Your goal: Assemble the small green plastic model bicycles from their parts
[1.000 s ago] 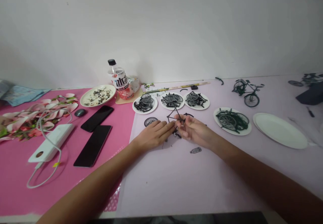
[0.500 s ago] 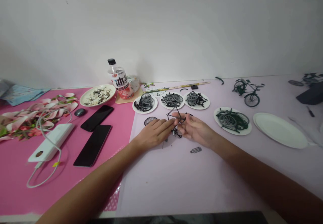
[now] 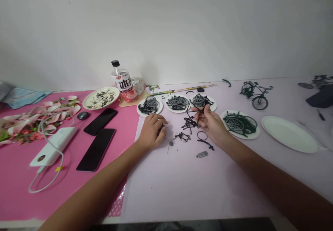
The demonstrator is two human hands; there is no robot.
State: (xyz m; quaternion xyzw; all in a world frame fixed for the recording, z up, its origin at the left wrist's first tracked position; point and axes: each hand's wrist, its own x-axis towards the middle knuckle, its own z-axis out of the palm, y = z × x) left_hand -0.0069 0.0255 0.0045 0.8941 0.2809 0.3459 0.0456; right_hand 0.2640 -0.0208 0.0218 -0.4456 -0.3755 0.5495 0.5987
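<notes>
Home-like hobby table: drink bottle, phones, model bicycle parts.

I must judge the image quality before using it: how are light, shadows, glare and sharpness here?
Head view: soft, rather dim light; a faint shadow on the wall, right of the bottle; no strong glare on the phones; bicycle frame in the right hand slightly soft.

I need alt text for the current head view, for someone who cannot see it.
A person's right hand holds a black model bicycle frame near loose parts on a pale table; the left hand is curled over a mostly hidden dark part. Beyond are three white plates with black parts; farther right, an assembled bicycle.
</notes>
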